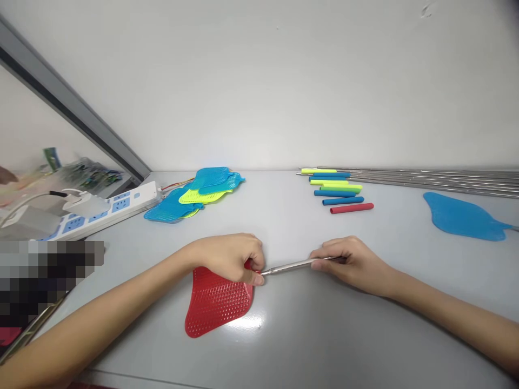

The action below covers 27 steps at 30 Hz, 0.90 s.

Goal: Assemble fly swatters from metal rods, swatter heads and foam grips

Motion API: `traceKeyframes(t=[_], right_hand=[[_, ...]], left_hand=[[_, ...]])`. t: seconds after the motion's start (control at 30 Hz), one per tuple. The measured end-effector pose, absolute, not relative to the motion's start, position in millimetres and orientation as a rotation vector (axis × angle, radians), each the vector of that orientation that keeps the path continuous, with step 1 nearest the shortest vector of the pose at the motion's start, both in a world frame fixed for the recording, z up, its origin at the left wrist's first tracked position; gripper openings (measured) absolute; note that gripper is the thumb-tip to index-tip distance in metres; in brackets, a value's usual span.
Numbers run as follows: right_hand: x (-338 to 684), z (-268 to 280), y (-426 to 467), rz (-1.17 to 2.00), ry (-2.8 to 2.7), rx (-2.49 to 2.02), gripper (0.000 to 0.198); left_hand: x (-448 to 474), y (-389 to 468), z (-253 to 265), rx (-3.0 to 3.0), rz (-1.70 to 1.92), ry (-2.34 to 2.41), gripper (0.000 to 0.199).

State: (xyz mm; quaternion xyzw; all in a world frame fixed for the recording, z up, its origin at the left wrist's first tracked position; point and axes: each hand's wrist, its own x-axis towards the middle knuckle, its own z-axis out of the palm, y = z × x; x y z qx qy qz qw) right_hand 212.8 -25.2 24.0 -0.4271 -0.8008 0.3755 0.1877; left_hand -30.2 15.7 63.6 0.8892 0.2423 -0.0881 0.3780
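A red fly swatter head (221, 302), perforated and wide at its far end, lies tilted over the table under my left hand (235, 259). The fingers of that hand are closed around its narrow neck, where a metal rod (290, 266) meets it. My right hand (351, 265) pinches the rod farther right, between thumb and fingers. The rod runs nearly level between both hands. Whether its tip sits inside the neck is hidden by my left fingers.
Blue and yellow swatter heads (214, 181) are piled at the back left, beside a white power strip (138, 202). Coloured grip tubes (343, 200) and long metal rods (438, 180) lie at the back right. A blue swatter head (466, 216) rests at the far right.
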Motion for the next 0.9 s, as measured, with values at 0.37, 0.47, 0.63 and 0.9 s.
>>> traceKeyframes(t=[0.37, 0.47, 0.63, 0.9], right_hand=[[213, 25, -19, 1.292, -1.948, -1.331, 0.025], [214, 25, -19, 1.308, -1.934, -1.330, 0.026], [214, 25, -20, 1.291, -1.940, -1.325, 0.025], [213, 25, -21, 1.276, -1.967, -1.301, 0.024]], left_hand=[[-20, 11, 55, 2.261, -0.113, 0.779, 0.028], [-19, 11, 54, 2.285, -0.104, 0.767, 0.029], [-18, 11, 54, 2.299, -0.096, 0.805, 0.034], [-14, 5, 43, 2.442, -0.029, 0.929, 0.035]])
